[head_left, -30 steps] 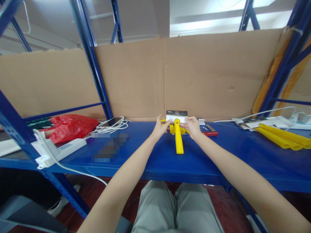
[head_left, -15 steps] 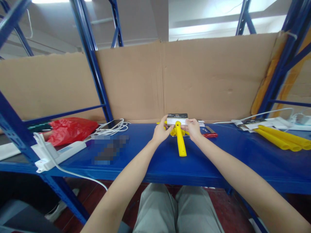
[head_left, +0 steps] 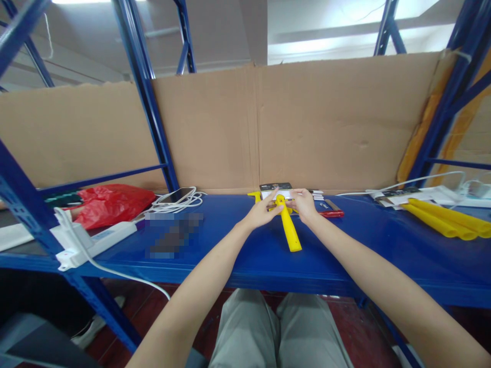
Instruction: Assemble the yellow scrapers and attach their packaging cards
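We sit at a glossy blue metal shelf (head_left: 215, 227). Our left hand (head_left: 263, 213) and right hand (head_left: 306, 204) nearly meet around the far end of a yellow, tapered plastic handle (head_left: 290, 232); the left touches it, but we cannot tell whether either clamps it. Just beyond the handle shows a black-and-white printed card (head_left: 274, 186).

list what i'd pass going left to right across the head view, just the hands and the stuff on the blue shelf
Red bag, coiled cable, left hand, yellow handle, right hand, red item, yellow tubes.
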Motion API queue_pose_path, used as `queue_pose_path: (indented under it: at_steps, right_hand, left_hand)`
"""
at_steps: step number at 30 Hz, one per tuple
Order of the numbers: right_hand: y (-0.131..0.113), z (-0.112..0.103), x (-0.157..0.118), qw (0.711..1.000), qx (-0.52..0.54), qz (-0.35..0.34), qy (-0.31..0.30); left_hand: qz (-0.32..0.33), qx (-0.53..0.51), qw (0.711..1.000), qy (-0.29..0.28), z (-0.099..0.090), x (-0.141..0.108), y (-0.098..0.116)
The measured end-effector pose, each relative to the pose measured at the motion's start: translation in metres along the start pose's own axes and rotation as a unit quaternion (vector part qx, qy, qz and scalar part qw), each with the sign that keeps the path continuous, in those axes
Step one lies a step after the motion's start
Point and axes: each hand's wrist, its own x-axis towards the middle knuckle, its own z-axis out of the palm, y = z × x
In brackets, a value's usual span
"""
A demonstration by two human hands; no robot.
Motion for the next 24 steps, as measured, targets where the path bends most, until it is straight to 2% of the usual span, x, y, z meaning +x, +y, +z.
queue_pose_path:
  at_steps: [3,7,10,12,14,16,18,20,24]
  right_hand:
    - [0.001,0.0,0.001,1.0,0.005,0.001,0.007]
    - [0.004,0.001,0.003,1.0,-0.01,-0.005,-0.001]
    - [0.003,-0.001,0.003,0.992,-0.112,-0.053,-0.011]
    - [0.0,-0.003,0.001,0.961,-0.247,-0.123,-0.005]
    - [-0.005,-0.006,-0.002,0.908,-0.378,-0.18,0.002]
    - [-0.009,-0.009,-0.004,0.865,-0.459,-0.202,0.003]
    - [-0.01,-0.01,-0.004,0.844,-0.494,-0.207,-0.01]
    - [-0.008,-0.011,-0.001,0.843,-0.491,-0.213,-0.053]
    - [0.001,-0.009,0.002,0.866,-0.424,-0.221,-0.147]
  left_hand:
    - [0.012,-0.003,1.0,-0.012,0.001,0.0,-0.002]
    - [0.019,0.017,1.0,0.006,0.002,0.001,-0.004]
    - [0.015,0.044,0.999,0.019,0.001,0.001,-0.006]
    - [0.008,0.086,0.996,0.026,0.0,0.002,-0.006]
    - [0.001,0.139,0.99,0.03,-0.003,0.003,-0.005]
    - [-0.003,0.181,0.983,0.032,-0.005,0.004,-0.004]
    - [-0.004,0.201,0.979,0.03,-0.007,0.004,-0.004]
    - [-0.007,0.203,0.979,0.021,-0.007,0.004,-0.006]
    - [-0.007,0.171,0.985,-0.017,-0.006,0.004,-0.012]
